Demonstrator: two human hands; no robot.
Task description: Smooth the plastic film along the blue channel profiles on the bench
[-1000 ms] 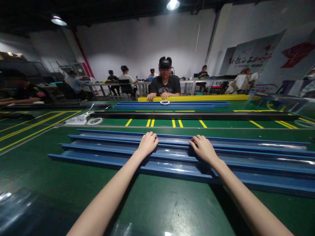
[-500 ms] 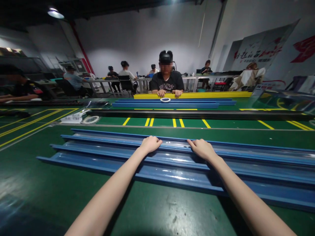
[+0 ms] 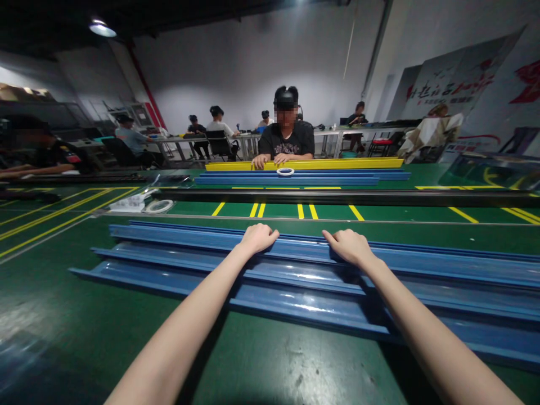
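Three long blue channel-shaped profiles lie side by side in front of me. My left hand (image 3: pixel 258 238) is closed over the farthest blue profile (image 3: pixel 177 235), its fingers curled out of sight behind the upper edge. To the right, my right hand (image 3: pixel 348 246) grips the same profile, thumb stretched along the edge and the other fingers hidden. This profile is tipped up, with its side turned toward me. The middle blue profile (image 3: pixel 291 274) and the nearest blue profile (image 3: pixel 291 299) lie with their shiny hollows upward, below my wrists and forearms.
Beyond the profiles, a long black bar (image 3: pixel 295 196) crosses the green table (image 3: pixel 295 360). A tape roll (image 3: pixel 159 206) lies at its left end. Opposite, a co-worker (image 3: pixel 287 135) has both hands on a yellow profile (image 3: pixel 337 163), behind blue profiles with a white ring (image 3: pixel 286 171) on them.
The farthest blue profile has tilted up under my hands, so its hollow no longer shows. Across the table, the yellow profile has shifted left with the co-worker's hands.
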